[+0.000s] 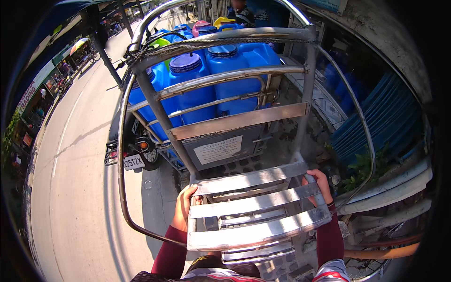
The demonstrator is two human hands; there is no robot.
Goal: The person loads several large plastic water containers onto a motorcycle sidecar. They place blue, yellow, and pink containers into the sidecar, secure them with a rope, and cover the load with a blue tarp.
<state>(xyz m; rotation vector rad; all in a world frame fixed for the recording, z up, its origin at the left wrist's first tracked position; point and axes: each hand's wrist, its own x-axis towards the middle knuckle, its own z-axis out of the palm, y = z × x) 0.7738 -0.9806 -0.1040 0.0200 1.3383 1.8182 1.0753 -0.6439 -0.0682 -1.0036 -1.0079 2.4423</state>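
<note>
A silver metal chair (256, 235) with a slatted seat is in front of me, its tall barred back (239, 123) rising beyond the seat and tube hoops at both sides. My left hand (183, 209) is closed round the left edge of the seat, fingers partly hidden beneath it. On the opposite edge, my right hand (321, 185) grips the frame, thumb on top. More metal slats (258, 253) show below the seat; I cannot tell what they belong to. Twisted wire rope (188, 46) wraps the back's upper bar.
Several blue plastic containers (188, 70) stand in a metal-railed carrier behind the chair back. A motorcycle (141, 141) is at its left, beside the concrete road (80, 155). Blue corrugated sheeting (376, 122) and a plant (364, 171) are on the right. A person (242, 11) is at the top.
</note>
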